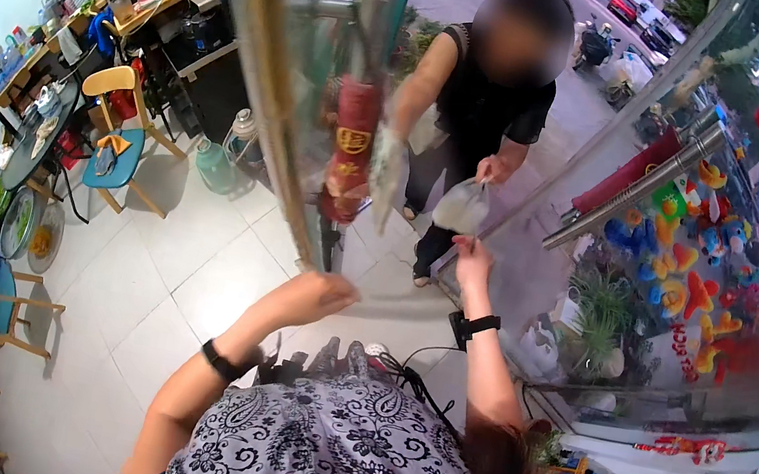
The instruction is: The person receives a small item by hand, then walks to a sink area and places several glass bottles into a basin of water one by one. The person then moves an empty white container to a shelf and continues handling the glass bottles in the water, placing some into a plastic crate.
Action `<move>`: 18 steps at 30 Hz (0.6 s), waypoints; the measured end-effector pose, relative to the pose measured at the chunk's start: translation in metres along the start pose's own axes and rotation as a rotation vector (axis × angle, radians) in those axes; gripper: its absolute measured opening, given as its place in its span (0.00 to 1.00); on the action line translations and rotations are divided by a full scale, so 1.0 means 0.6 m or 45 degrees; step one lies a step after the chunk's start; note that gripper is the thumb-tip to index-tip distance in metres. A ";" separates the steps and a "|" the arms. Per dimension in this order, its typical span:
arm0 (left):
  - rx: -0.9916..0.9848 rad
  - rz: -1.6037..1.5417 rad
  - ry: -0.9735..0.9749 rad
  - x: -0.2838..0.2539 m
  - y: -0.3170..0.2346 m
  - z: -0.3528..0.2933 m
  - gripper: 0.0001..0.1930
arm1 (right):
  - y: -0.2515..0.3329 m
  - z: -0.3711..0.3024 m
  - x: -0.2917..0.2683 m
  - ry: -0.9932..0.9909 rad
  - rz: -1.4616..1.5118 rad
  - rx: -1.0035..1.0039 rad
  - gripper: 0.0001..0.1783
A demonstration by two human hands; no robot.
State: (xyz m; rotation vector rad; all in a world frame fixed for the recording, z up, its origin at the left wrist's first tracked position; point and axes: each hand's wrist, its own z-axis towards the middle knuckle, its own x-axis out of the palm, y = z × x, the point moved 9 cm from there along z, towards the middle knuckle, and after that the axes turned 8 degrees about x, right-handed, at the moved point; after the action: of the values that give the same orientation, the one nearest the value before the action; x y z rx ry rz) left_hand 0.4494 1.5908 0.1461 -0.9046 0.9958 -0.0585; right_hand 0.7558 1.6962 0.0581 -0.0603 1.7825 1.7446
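Observation:
A small clear plastic bag [463, 207] with pale contents hangs in the doorway between me and another person [501, 66], whose hand grips its gathered top. My right hand [474, 262] reaches up to the lower edge of the bag, thumb and fingers pinched at it. Near the lower end of the glass door's frame [289, 130] is my left hand [325, 299], slightly blurred, its fingers pointing right and partly hidden; I see nothing held in it. The person's other arm reaches to the door beside its red-wrapped handle [351, 151].
On the right a second glass door panel with a red-wrapped handle [630, 170] and colourful toy figures [703, 243] stands beside potted plants [600, 311]. At left are wooden chairs [118, 135], a cluttered desk [161, 8], a green jug [214, 165] and bowls [18, 224] along the wall.

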 end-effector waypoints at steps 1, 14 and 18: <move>-0.079 0.059 -0.029 -0.025 -0.001 -0.063 0.09 | 0.001 -0.033 0.043 0.066 -0.042 0.040 0.10; -0.946 -0.083 -1.215 -0.381 0.013 -0.924 0.12 | 0.468 -0.598 0.551 1.422 -0.159 -0.035 0.14; -1.120 -0.156 -1.445 -0.361 -0.001 -1.111 0.12 | 0.574 -0.694 0.716 1.537 -0.546 -0.653 0.15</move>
State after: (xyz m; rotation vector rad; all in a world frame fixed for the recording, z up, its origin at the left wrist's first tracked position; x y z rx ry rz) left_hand -0.1705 1.2631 0.1486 -1.5172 -0.1635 0.7681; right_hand 0.0911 1.5252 0.1306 -1.8797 1.6973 1.8806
